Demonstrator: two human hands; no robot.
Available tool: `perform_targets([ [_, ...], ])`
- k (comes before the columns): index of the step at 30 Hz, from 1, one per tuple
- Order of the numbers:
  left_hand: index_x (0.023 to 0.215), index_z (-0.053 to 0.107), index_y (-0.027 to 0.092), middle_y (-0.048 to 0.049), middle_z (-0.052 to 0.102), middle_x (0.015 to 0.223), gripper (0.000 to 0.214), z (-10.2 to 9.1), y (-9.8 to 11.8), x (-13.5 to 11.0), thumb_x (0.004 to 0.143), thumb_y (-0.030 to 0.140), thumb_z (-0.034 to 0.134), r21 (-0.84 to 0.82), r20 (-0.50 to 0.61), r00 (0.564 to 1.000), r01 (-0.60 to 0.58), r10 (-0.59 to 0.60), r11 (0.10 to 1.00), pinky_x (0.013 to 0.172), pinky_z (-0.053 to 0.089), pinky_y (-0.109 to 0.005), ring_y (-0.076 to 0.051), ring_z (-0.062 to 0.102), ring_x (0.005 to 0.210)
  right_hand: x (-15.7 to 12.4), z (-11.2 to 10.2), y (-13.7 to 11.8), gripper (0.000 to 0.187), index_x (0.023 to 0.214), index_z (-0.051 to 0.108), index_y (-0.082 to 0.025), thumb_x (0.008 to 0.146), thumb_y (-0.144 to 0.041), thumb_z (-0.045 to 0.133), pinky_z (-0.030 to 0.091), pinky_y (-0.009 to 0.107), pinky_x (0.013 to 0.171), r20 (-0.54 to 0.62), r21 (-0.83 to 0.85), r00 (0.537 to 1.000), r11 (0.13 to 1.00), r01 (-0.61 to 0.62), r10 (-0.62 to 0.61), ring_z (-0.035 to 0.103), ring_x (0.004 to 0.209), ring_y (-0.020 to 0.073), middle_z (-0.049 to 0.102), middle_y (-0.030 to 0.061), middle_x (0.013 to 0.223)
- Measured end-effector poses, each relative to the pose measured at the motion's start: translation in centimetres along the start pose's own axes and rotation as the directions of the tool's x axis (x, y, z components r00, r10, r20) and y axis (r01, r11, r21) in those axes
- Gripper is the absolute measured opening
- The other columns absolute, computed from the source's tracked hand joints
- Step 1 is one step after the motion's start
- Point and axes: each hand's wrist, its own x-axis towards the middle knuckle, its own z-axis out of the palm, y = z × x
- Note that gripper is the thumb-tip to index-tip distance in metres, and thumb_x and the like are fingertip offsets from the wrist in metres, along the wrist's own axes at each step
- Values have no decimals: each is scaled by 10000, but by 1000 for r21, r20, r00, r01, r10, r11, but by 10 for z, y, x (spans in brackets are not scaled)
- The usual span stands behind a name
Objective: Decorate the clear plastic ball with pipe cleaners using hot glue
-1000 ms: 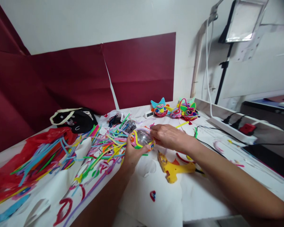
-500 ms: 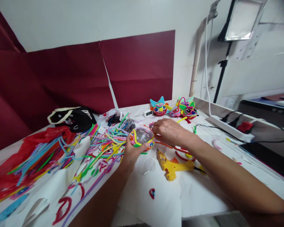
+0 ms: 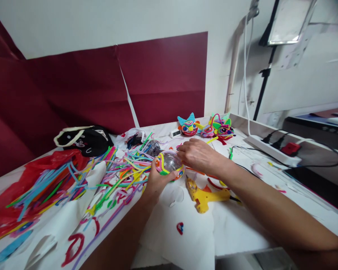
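Note:
A clear round plastic shell, trimmed with yellow, green and orange pipe cleaners, is gripped by my left hand with the thumb across its near side. Closed in a pinch, my right hand is at the shell's right upper edge. Its fingertips are turned away, so what they hold, if anything, is hidden. A yellow glue gun lies on its side just below my right forearm. Nearer me, a small red and blue pipe-cleaner piece rests on white paper.
Many coloured pipe cleaners and a red plastic bag spread over the left side. A black pouch sits behind them. Finished pipe-cleaner animal heads stand at the back. A power strip with cables lies to the right.
The whole view has shifted slightly. My right hand has moved a little left and up, closer over the shell's edge; my left hand keeps its hold on the shell.

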Motion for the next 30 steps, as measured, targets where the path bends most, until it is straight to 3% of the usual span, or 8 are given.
perform_targets([
  [3, 1425, 456, 245, -95, 672, 1229, 1026, 3, 6, -3, 536, 313, 963, 85, -49, 998, 54, -50, 995, 1021, 485, -435, -294, 638, 1156, -1, 2, 2, 142, 958, 739, -136, 973, -163, 600, 326, 350, 683, -44, -21, 999, 1000, -12, 11, 679, 847, 237, 757, 105, 938],
  [9, 1426, 446, 238, -114, 663, 1278, 1016, 0, 7, -1, 550, 314, 954, 66, 0, 998, 56, -56, 996, 1027, 497, -442, -297, 635, 1182, -4, 2, 6, 159, 969, 731, -135, 985, -216, 595, 299, 342, 660, -43, 5, 999, 999, -32, 32, 671, 831, 228, 750, 100, 936],
  [17, 1404, 440, 282, -82, 617, 1367, 974, -6, 14, 1, 558, 255, 923, -58, 42, 997, 60, -57, 997, 1031, 508, -395, -281, 621, 1227, -6, 3, 11, 132, 1008, 711, -140, 942, -242, 658, 285, 305, 621, -19, 181, 998, 982, -62, 66, 629, 826, 180, 703, 92, 1048],
  [21, 1364, 444, 262, -73, 666, 1248, 952, -8, 14, 3, 545, 275, 929, -150, 43, 998, 60, -55, 987, 1010, 514, -416, -271, 659, 1142, -6, 10, 14, 154, 1018, 707, -139, 926, -260, 679, 316, 289, 640, -72, 324, 993, 944, -64, 92, 610, 810, 169, 694, 85, 1053],
  [25, 1290, 504, 252, -59, 702, 1152, 849, -12, 14, 3, 565, 328, 938, -182, 111, 994, 41, -21, 982, 971, 534, -425, -261, 698, 1046, -5, 12, 15, 153, 964, 713, -139, 884, -269, 718, 347, 281, 668, -75, 426, 987, 900, -96, 141, 597, 788, 172, 689, 77, 988],
  [30, 1417, 469, 250, -104, 679, 1262, 979, -13, 16, 1, 565, 327, 944, -196, 171, 985, 12, 22, 981, 989, 528, -424, -312, 659, 1167, -4, 12, 13, 111, 899, 694, -139, 855, -237, 722, 374, 266, 693, -100, 512, 975, 850, -122, 200, 566, 748, 155, 662, 57, 920],
])
